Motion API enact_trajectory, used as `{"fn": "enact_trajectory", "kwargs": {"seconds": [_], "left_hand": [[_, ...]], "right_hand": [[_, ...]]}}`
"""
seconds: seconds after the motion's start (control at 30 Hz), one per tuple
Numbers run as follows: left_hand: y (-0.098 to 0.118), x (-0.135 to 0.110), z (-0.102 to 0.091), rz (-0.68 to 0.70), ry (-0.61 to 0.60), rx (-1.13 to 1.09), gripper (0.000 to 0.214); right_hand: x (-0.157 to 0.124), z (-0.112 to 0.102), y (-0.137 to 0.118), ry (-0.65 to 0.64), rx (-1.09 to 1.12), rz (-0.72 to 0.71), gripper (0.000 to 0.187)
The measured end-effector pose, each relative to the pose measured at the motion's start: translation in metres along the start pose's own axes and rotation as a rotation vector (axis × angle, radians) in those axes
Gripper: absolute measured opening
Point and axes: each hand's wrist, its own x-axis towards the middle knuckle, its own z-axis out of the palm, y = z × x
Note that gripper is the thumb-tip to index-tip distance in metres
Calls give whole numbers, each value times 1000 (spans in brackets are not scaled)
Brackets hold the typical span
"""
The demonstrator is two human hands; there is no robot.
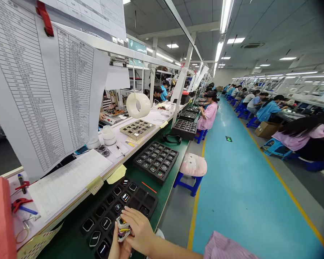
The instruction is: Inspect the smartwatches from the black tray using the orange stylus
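Both my hands hold a small silvery-white piece with yellow and purple parts (123,229), about as big as a watch; its exact kind is unclear. My left hand (118,250) grips it from below and the left, partly cut off by the frame edge. From the right, my right hand (142,232) curls its fingers over the top of it. Beneath and beyond the hands lies a black foam tray (97,201) with smartwatches in its pockets, some with lit screens. One lit smartwatch (125,197) sits just past my fingertips, and several pockets at the right are bare.
Farther along the green bench stands another black tray of watches (156,160). An orange stick (149,187) lies between the trays. The white shelf at left bears papers (70,183), a beige tray (137,128) and a red foam block (1,219). A blue stool (190,181) stands beside the bench.
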Motion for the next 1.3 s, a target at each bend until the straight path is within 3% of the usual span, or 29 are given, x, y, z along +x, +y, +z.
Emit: {"fn": "enact_trajectory", "kwargs": {"seconds": [0.37, 0.53, 0.67, 0.8, 0.87, 1.03, 1.17, 1.3], "left_hand": [[-1, 7, -19, 2, -113, -237, 41], [2, -14, -1, 23, -77, -263, 50], [3, -33, 19, 40, -15, -239, 42], [5, -38, 20, 43, -10, -223, 30], [7, -40, 16, 35, -10, -207, 27], [10, -43, 9, -1, 16, -201, 25], [10, -45, 8, -30, 16, -191, 17], [9, -45, 9, -41, 8, -166, 17]], "right_hand": [[12, 16, 5, 72, -31, -142, 49], [17, 6, -6, 71, -39, -178, 51], [14, -3, -12, 5, -66, -163, 63], [13, -7, -13, -59, -85, -144, 68], [16, -13, -13, -113, -18, -118, 64], [29, -35, -8, -425, 439, 16, 44], [34, -44, -3, -425, 584, 160, 32], [33, -43, 0, -393, 619, 189, 28]]}}
